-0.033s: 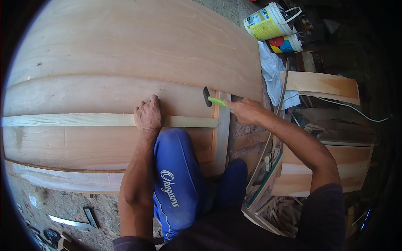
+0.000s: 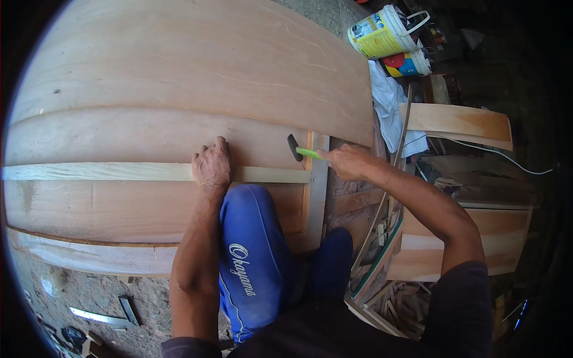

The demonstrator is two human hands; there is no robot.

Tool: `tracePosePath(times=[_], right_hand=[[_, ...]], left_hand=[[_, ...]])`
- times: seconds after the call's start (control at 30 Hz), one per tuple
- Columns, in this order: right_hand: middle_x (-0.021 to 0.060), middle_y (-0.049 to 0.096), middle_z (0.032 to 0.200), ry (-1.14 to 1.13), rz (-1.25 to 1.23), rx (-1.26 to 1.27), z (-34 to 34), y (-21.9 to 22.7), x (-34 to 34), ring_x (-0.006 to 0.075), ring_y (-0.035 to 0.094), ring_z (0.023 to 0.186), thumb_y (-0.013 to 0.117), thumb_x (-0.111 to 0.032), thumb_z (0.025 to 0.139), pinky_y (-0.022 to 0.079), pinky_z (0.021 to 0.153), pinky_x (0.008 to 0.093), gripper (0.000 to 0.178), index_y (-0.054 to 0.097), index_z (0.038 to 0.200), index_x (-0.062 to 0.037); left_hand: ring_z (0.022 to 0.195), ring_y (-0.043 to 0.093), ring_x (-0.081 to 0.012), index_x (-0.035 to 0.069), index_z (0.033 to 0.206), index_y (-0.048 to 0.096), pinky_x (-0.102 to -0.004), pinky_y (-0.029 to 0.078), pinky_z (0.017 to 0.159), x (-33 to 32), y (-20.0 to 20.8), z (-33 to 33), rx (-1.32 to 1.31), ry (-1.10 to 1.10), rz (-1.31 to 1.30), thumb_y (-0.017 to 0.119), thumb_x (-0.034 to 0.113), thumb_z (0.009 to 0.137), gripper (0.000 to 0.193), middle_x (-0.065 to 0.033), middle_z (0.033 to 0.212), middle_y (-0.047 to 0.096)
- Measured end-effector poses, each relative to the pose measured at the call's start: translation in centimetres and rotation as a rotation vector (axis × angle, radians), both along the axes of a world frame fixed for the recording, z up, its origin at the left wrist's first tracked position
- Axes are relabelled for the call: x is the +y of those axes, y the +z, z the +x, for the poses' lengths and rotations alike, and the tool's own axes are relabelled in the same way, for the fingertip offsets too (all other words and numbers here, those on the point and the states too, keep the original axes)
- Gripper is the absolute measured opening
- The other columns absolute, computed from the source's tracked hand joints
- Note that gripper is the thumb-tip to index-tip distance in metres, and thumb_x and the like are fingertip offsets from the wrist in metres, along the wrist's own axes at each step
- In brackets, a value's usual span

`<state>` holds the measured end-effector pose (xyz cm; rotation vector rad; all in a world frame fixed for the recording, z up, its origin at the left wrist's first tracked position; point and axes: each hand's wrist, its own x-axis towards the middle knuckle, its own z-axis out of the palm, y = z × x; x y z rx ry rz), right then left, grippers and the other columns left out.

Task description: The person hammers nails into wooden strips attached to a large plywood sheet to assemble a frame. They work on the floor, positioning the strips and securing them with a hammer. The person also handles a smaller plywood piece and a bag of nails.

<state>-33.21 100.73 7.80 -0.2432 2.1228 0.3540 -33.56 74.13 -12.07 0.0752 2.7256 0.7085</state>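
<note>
The left hand (image 2: 210, 165) lies flat, fingers spread, pressing a pale wooden strip (image 2: 119, 172) across the plywood panel (image 2: 179, 71). The right hand (image 2: 349, 162) is closed around a green-handled hammer (image 2: 300, 151), its dark head at the strip's right end, beside the upright batten (image 2: 316, 191).

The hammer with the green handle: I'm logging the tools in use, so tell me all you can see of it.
The hammer is small, with a dark head and a bright green handle. The right hand holds the handle's far end in its grip, so only a short green length shows. The head sits at or just over the pale wooden strip, near an upright strip crossing it; contact cannot be judged. The left hand presses that strip.
</note>
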Motion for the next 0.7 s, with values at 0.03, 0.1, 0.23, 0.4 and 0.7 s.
tracePosePath(times=[0.03,0.1,0.23,0.4,0.7], right_hand=[[0.0261,0.067,0.092,-0.004,-0.020,0.028,-0.5,0.3,-1.1,0.0415,0.067,0.088,0.049,-0.004,0.090,0.054,0.079,0.0517,0.056,0.045,0.146,-0.0089],[0.0263,0.068,0.095,-0.016,-0.066,0.071,-1.2,1.2,-3.1,0.0413,0.067,0.091,0.049,-0.002,0.089,0.054,0.079,0.0519,0.056,0.045,0.145,-0.0069],[0.0277,0.068,0.090,-0.096,-0.212,0.239,-0.7,0.8,-3.6,0.0449,0.067,0.082,0.052,-0.006,0.093,0.053,0.075,0.0521,0.055,0.042,0.147,-0.0076],[0.0266,0.068,0.085,0.127,-0.157,0.108,-1.4,0.9,-1.8,0.0435,0.068,0.080,0.052,-0.006,0.093,0.054,0.075,0.0517,0.056,0.041,0.148,-0.0076],[0.0261,0.068,0.086,0.117,-0.017,0.019,-1.1,1.8,-1.0,0.0402,0.069,0.078,0.054,-0.005,0.092,0.055,0.069,0.0492,0.057,0.044,0.147,-0.0098]], left_hand=[[0.099,0.065,-0.0243,0.016,0.100,0.055,-0.0406,0.045,0.084,0.1,0.2,0.0,-0.016,-0.004,-0.009,0.046,0.029,0.101,0.016,-0.0077,0.088,0.073],[0.098,0.065,-0.0250,0.015,0.100,0.055,-0.0416,0.045,0.084,-0.3,0.0,0.2,-0.014,-0.004,-0.018,0.045,0.030,0.101,0.018,-0.0079,0.088,0.073],[0.096,0.065,-0.0265,0.014,0.099,0.055,-0.0437,0.046,0.083,-0.7,-0.8,0.2,0.030,0.004,-0.004,0.046,0.031,0.101,0.019,-0.0082,0.088,0.072],[0.101,0.065,-0.0235,0.016,0.101,0.055,-0.0403,0.045,0.085,0.3,0.6,0.2,-0.046,-0.021,-0.012,0.049,0.024,0.098,0.011,-0.0058,0.091,0.074],[0.097,0.065,-0.0259,0.015,0.100,0.055,-0.0428,0.047,0.083,0.7,-0.4,0.2,-0.003,-0.004,0.016,0.046,0.029,0.100,0.017,-0.0082,0.089,0.073]])
